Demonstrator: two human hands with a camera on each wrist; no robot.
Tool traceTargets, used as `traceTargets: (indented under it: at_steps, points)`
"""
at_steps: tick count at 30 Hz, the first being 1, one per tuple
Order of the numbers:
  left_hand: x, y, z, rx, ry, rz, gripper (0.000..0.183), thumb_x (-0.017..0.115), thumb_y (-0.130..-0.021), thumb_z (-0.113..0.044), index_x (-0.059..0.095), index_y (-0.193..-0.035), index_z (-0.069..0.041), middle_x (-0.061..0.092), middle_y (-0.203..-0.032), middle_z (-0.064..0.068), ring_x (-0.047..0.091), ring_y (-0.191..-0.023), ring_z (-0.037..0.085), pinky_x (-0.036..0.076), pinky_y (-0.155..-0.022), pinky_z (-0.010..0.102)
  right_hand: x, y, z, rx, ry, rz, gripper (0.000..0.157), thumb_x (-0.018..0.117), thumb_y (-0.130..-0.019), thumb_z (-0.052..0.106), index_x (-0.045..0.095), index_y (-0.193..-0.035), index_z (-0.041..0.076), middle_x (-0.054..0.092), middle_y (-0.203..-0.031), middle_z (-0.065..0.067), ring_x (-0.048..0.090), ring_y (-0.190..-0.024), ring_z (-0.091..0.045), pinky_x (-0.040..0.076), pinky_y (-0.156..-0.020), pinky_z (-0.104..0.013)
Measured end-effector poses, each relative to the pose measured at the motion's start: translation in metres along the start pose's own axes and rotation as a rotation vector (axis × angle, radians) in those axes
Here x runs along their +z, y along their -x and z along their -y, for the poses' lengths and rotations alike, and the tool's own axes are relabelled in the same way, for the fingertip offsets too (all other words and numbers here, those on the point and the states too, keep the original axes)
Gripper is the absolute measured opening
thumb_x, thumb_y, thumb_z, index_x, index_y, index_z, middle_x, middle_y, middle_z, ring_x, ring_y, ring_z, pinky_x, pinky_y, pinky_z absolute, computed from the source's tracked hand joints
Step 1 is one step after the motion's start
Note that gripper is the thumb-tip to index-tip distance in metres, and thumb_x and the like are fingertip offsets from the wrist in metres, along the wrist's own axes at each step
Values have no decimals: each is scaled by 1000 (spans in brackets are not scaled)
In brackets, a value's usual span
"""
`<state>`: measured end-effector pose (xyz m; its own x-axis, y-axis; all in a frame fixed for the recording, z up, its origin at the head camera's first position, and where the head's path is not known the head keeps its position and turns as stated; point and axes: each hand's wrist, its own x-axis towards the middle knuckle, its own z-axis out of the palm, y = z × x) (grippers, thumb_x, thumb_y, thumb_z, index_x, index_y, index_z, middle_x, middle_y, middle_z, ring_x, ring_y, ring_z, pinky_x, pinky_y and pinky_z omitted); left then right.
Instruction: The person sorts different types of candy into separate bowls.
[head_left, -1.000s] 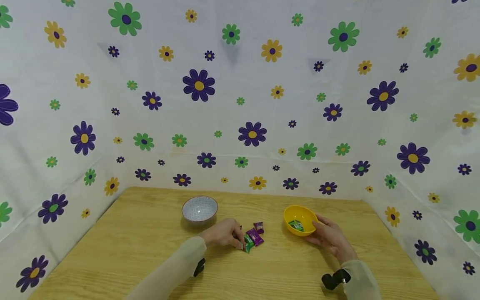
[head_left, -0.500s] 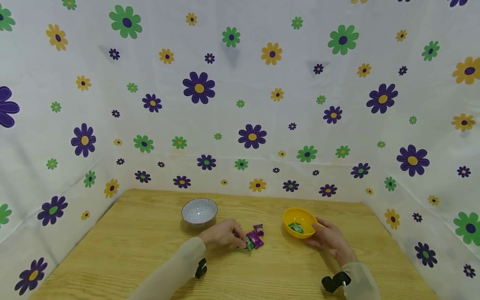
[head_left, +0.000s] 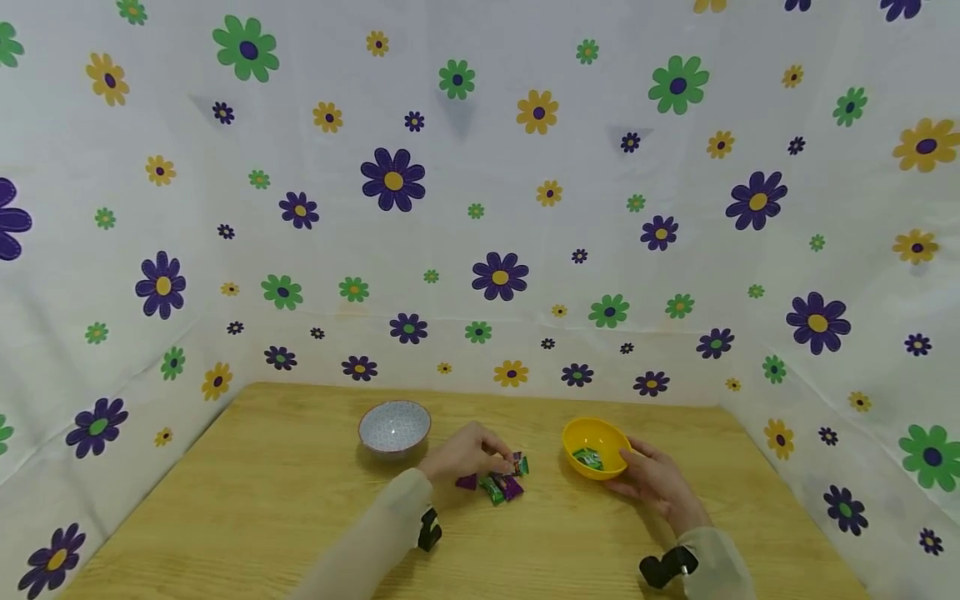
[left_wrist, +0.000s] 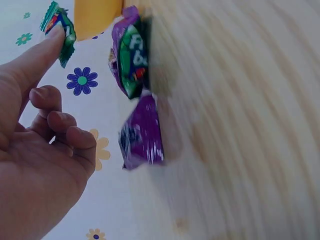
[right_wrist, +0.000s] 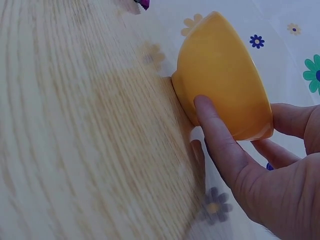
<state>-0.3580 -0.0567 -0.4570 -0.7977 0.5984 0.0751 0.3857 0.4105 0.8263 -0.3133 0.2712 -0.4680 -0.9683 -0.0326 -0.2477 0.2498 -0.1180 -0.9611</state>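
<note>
My left hand [head_left: 468, 454] pinches a green-wrapped candy [left_wrist: 61, 34] between thumb and fingers, raised over the pile. Below it on the table lie another green candy [head_left: 492, 490] and purple-wrapped candies [left_wrist: 142, 132]. To the right, my right hand [head_left: 660, 485] holds the yellow bowl [right_wrist: 220, 75] by its side, thumb at the rim and fingers against the outer wall. Green candies [head_left: 588, 458] lie inside that bowl, seen in the head view.
A grey patterned bowl [head_left: 394, 427] with a reddish rim stands on the wooden table [head_left: 285, 467], left of the candies. White flower-printed cloth [head_left: 435, 225] rises behind the table and at both sides.
My left hand has lifted a green candy from the pile and moved right and slightly away, toward the yellow bowl. My right hand keeps its hold on the bowl.
</note>
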Motion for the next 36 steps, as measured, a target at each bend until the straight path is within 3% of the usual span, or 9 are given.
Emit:
traceTargets:
  at_steps: [4, 9, 17, 26, 36]
  points:
    - [8, -10, 0, -34, 19, -54, 5, 74, -88, -25, 78, -86, -22, 71, -84, -6, 51, -64, 9, 43, -54, 24, 1, 1, -1, -4, 1, -1, 62, 46, -104, 14, 13, -156, 1, 22, -156, -32, 33, -139, -49, 52, -93, -48]
    - [22, -22, -8, -30, 32, -112, 6, 74, -88, -25, 78, -88, -21, 68, -81, -3, 50, -65, 12, 40, -54, 22, 0, 1, -4, -8, 15, -9, 63, 47, -104, 16, 15, -156, 1, 23, -155, -32, 34, -139, -48, 53, -92, -47]
    - [45, -40, -22, 7, 49, -233, 8, 73, -89, -22, 79, -91, -18, 43, -61, -5, 37, -58, 10, 29, -53, 22, 0, 1, -4, -16, 20, 17, 64, 45, -105, 18, 11, -156, 0, 21, -155, -34, 32, -140, -48, 52, -94, -48]
    - [62, -47, -37, -18, 26, -239, 7, 73, -89, -21, 79, -87, -17, 43, -64, -6, 40, -63, 9, 30, -52, 21, 0, 1, -4, -1, -10, 15, 63, 44, -105, 16, 11, -156, -1, 21, -155, -34, 32, -140, -47, 52, -93, -49]
    - [79, -57, -49, -48, 38, -288, 11, 71, -90, -23, 79, -93, -17, 46, -70, -5, 42, -71, 10, 31, -57, 21, -1, 0, -5, -12, 6, 5, 62, 46, -105, 17, 14, -156, 0, 24, -155, -33, 38, -137, -46, 52, -93, -48]
